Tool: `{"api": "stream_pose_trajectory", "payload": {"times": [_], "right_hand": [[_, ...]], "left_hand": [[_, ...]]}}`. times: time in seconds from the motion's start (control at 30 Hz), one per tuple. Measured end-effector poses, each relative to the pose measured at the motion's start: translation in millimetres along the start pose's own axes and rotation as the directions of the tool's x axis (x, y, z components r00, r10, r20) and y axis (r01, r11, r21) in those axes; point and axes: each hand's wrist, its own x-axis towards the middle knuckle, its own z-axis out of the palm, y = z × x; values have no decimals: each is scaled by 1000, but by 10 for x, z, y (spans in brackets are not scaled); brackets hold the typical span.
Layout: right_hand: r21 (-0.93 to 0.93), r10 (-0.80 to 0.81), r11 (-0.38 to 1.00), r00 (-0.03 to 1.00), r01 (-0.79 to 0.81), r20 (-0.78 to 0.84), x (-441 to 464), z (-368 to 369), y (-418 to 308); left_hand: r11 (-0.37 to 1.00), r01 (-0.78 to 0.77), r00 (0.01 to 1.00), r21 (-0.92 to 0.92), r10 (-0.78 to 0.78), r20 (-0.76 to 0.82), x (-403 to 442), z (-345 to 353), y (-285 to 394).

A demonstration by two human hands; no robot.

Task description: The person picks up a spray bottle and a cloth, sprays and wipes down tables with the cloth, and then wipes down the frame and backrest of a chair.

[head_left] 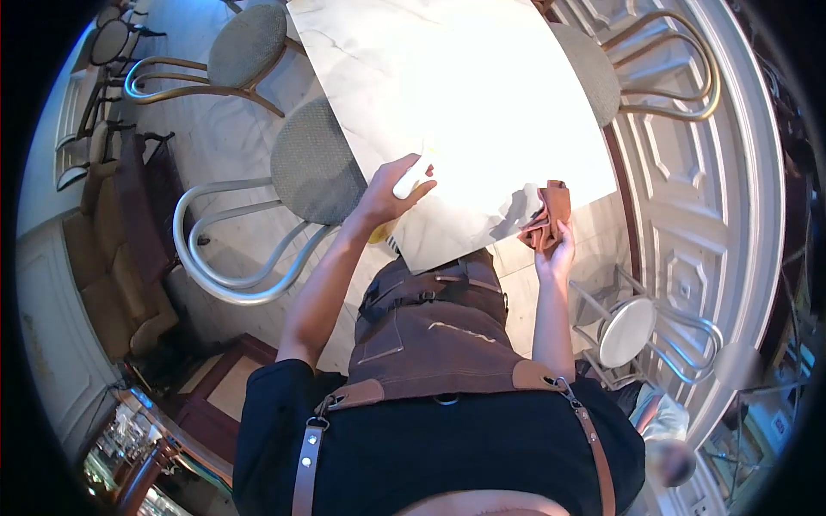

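My left hand point(389, 191) is closed around a spray bottle point(412, 178) over the near left edge of the white marble table point(379, 129). The bottle's white spray head points toward the tabletop, and part of its yellowish body shows below my wrist; my fingers hide the rest. At the near right corner, my right hand point(556, 253) grips a bunched brown cloth point(552, 211). The cloth is folded and casts a shadow on the tabletop. Bright glare washes out much of the table surface.
A grey-seated chair point(318, 163) stands against the table's left side, with another chair point(248, 47) beyond it. A third chair point(589, 73) is on the right by the panelled wall point(680, 224). Behind me at right are a white-seated chair point(626, 333) and a person point(662, 421).
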Motion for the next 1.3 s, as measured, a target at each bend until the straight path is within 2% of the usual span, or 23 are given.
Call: {"api": "stream_pose_trajectory", "payload": {"times": [0.03,0.07,0.13,0.17,0.23,0.27,0.33,0.37,0.47,0.5,0.6,0.63,0.67,0.73,0.77,0.83,0.93,0.97,1.03,1.07,1.13,1.3], "right_hand": [[5,23,1000,1000,-23,11,100,-8,-89],[2,38,999,999,-38,5,189,-5,-161],[2,77,997,996,-77,-47,394,-57,-278],[-3,88,996,995,-88,-43,468,-58,-332],[-8,95,995,995,-95,10,600,-60,-433],[-10,100,995,995,-100,12,652,-77,-470],[0,109,994,993,-109,53,749,-96,-532],[-3,114,994,992,-114,59,768,-76,-563],[11,129,991,982,-131,138,838,6,-636],[10,136,990,982,-138,129,869,7,-646],[-4,141,990,985,-141,102,921,35,-701],[-17,134,991,982,-133,136,924,44,-733],[-27,126,992,977,-124,170,929,53,-754],[-28,131,991,970,-128,206,927,68,-766],[-24,127,992,977,-125,169,912,123,-764],[-22,124,992,983,-122,133,932,155,-765],[-11,173,985,982,-173,78,1005,168,-737],[-14,175,984,979,-175,102,992,211,-747],[-18,184,983,974,-183,129,988,259,-760],[-26,182,983,975,-181,128,994,265,-762],[-35,182,983,975,-179,125,998,247,-764],[67,213,973,972,-220,101,1021,223,-795]], "left_hand": [[997,-66,997,-45,65,-32,78,48,6],[998,-53,998,-43,52,-36,116,45,-37],[989,96,991,113,-106,85,160,76,-119],[988,107,990,114,-116,77,188,96,-117],[922,361,924,138,-374,85,261,132,-103],[921,365,922,138,-378,81,314,139,-68],[959,260,951,-116,-275,-142,435,132,-3],[967,222,949,-124,-243,-200,504,124,-18],[961,264,930,-81,-276,-243,746,-30,-217],[958,286,916,-34,-284,-282,853,-75,-220],[964,263,907,-50,-264,-328,1062,-250,-227],[979,158,914,-127,-193,-357,1073,-280,-276],[980,159,911,-121,-193,-365,1081,-298,-243],[934,103,878,-342,-246,-409,1134,-299,-175],[936,98,879,-337,-240,-413,1129,-312,-216],[953,209,862,-217,-285,-420,1059,-322,-296],[946,297,841,-130,-323,-433,1043,-334,-258],[946,298,839,-128,-323,-438,1031,-326,-219],[965,167,855,-200,-243,-457,970,-279,-136],[965,170,854,-198,-244,-460,913,-256,-129],[976,209,865,-68,-217,-452,757,-173,-109],[925,381,848,9,-345,-402,233,208,137]]}}
